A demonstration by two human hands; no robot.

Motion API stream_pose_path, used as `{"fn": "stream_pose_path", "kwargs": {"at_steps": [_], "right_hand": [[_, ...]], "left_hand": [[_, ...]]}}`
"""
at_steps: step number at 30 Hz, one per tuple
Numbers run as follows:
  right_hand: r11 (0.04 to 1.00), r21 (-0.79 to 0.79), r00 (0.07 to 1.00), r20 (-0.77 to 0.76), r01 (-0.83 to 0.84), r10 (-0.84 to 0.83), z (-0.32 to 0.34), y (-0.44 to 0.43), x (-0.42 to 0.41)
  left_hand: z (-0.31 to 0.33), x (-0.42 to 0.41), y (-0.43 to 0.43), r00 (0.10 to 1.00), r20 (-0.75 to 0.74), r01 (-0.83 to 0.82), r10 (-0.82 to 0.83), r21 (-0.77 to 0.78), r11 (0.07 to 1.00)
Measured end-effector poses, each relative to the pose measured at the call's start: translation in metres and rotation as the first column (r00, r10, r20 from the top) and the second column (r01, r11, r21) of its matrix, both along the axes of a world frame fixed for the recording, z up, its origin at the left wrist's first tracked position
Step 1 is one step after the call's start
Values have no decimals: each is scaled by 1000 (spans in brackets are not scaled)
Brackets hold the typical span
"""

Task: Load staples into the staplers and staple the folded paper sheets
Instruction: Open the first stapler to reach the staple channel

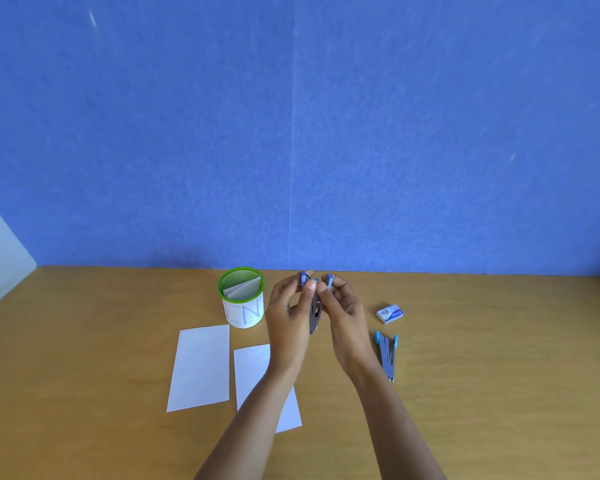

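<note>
Clearly the risk sits in the stapler, held in the air over the bench between both hands, well above the folded paper sheets. The left hand pinches one blue-tipped arm and the right hand pinches the other, so each grip is closed on the stapler and the two arms are spread apart. If either pinch slips, I judge the sprung arm could snap back on a fingertip, or the tool could drop. Whether a staple strip is already in the channel I cannot tell; a crooked strip would likely jam.

Its long axis stands roughly upright, blue tips up and away, hinged end down toward the person. The second stapler lies on the bench to the right, also splayed, tips toward the far edge, just below the staple box.
</note>
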State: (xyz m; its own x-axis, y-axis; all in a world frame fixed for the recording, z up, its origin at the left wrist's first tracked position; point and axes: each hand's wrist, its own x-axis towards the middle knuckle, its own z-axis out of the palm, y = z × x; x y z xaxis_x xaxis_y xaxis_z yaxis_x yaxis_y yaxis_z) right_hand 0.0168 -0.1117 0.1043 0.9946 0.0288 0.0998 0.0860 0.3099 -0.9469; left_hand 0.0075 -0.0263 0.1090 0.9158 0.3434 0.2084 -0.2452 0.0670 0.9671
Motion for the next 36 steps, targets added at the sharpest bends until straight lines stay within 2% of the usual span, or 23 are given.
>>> {"fn": "stream_pose_path", "kwargs": {"at_steps": [4, 6, 11, 20, 22, 24, 27, 30, 32, 34, 36], "right_hand": [[989, -132, 997, 28, -73, 78, 2, -6, -1], [981, -183, 997, 17, -65, 69, 3, -6, -2], [921, -357, 988, 72, 157, -140, -1, 3, -4], [881, -400, 961, 209, 252, -180, -3, 10, -6], [889, -313, 936, 222, 334, -273, -4, 13, -9], [877, -264, 906, 260, 401, -335, -5, 18, -13], [898, -188, 899, 277, 397, -339, -2, 23, -11], [908, -44, 904, 123, 416, -409, 6, 20, -5], [895, 18, 895, -37, 445, -444, 9, 17, 0], [901, 75, 894, -188, 427, -407, 11, 13, 3], [897, 200, 901, -276, 393, -333, 13, 9, 5]], "left_hand": [[4, 2, 3, 978, -87, 169, -187, -185, 968], [6, 2, 4, 964, -99, 221, -248, -226, 949], [10, -2, 2, 933, -154, 272, -324, -284, 919], [12, -3, -2, 895, -150, 315, -421, -457, 832], [9, 2, -1, 901, -180, 209, -396, -619, 757], [4, 7, 5, 906, -199, 74, -373, -794, 603], [1, 11, 12, 931, -162, 28, -326, -861, 508], [3, 14, 19, 955, -143, -22, -260, -908, 419], [4, 15, 24, 963, -130, -54, -237, -952, 303], [3, 16, 27, 965, -118, -73, -236, -979, 192], [2, 14, 27, 963, -140, -110, -231, -984, 137]]}}
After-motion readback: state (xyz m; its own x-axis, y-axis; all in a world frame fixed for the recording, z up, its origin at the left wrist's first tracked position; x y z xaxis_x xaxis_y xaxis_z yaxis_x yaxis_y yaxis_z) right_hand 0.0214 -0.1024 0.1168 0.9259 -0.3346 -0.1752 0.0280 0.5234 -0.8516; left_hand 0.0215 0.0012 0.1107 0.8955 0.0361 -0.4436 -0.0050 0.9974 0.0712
